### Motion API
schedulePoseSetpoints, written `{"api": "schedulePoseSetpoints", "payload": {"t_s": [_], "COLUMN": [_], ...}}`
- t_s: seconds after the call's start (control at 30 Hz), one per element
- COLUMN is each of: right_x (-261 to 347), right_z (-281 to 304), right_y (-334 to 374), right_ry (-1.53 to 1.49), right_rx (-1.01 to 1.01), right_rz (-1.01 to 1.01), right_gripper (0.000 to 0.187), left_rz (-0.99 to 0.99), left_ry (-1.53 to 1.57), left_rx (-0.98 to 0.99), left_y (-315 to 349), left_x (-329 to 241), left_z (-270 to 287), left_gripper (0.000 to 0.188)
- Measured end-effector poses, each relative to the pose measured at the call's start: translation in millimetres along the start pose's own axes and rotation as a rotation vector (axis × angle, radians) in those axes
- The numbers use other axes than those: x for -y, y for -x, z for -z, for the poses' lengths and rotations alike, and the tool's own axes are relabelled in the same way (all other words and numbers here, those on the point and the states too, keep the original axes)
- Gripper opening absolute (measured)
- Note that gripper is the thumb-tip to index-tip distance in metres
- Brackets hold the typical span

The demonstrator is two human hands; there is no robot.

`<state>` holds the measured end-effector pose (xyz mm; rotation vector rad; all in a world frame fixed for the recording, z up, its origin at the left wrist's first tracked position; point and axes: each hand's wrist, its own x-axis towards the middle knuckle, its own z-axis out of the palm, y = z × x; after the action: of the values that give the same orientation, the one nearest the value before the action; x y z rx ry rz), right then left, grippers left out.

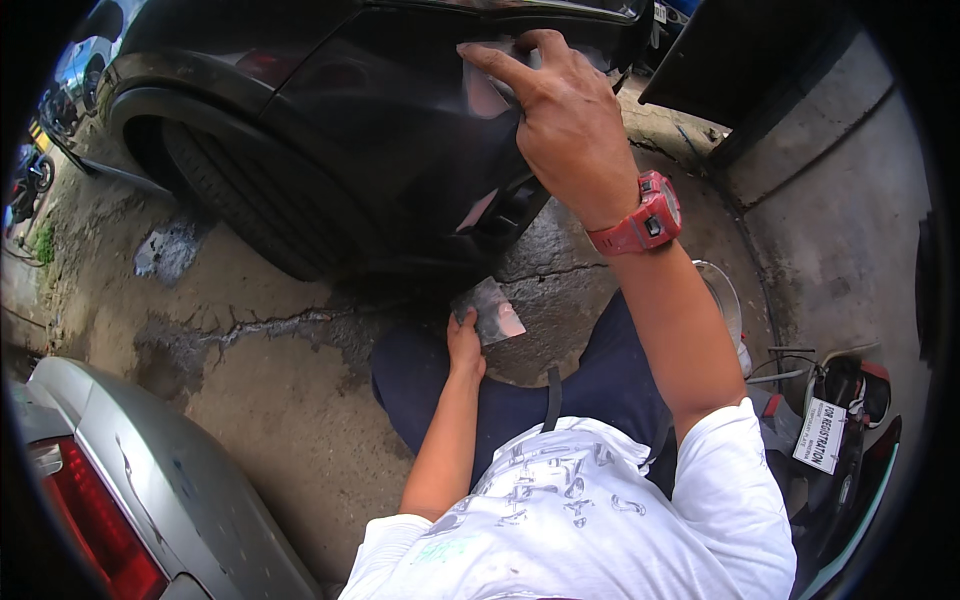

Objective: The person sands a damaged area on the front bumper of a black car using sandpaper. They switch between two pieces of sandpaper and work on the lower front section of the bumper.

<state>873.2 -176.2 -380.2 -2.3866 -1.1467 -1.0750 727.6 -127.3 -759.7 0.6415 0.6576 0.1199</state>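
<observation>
Low in front of me, my left hand (467,345) grips a thin, flat, grey square plate (487,310) by its near edge. A pink, putty-like smear shows on one corner of that plate. My right hand (572,125), with a red watch (650,215) at the wrist, is raised to the black car's bumper (380,120). Its fingers are bent at a dull grey and pink patch (485,95) on the bodywork. Something pale shows between the fingertips, too hidden to name. A second pink patch (478,210) lies lower on the bumper.
The black car's rear wheel (235,200) stands to the left. A silver car (170,490) with a red tail light is close at the lower left. A motorcycle (840,430) stands at the right, near a grey wall (840,170). Cracked concrete (290,390) lies underneath.
</observation>
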Motion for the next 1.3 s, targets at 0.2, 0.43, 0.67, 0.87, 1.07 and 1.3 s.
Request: {"api": "schedulePoseSetpoints", "payload": {"t_s": [0.2, 0.43, 0.67, 0.87, 1.07, 1.3], "right_x": [11, 0, -51, -59, -43, -46], "right_z": [-20, 6, 23, -2, -16, 17], "right_y": [52, 76, 32, 9, 39, 56], "right_ry": [0.195, 0.196, -0.211, -0.189, -0.166, -0.187], "right_rx": [-0.005, 0.069, -0.034, -0.071, -0.105, -0.055], "right_rz": [0.092, 0.091, -0.076, 0.005, 0.022, 0.018], "right_gripper": [0.071, 0.086, 0.081, 0.083, 0.076, 0.096], "left_rz": [-0.004, -0.031, -0.037, -0.048, -0.061, -0.077], "left_ry": [-0.016, -0.034, -0.068, -0.048, -0.073, -0.134], "left_rx": [-0.023, -0.022, -0.061, -0.064, -0.076, -0.119], "left_y": [-3, 2, 9, 8, 8, 10], "left_x": [1, -4, -7, -6, -5, -10], "left_z": [2, 4, 8, 12, 12, 8], "left_gripper": [0.049, 0.047, 0.044, 0.043, 0.042, 0.043]}}
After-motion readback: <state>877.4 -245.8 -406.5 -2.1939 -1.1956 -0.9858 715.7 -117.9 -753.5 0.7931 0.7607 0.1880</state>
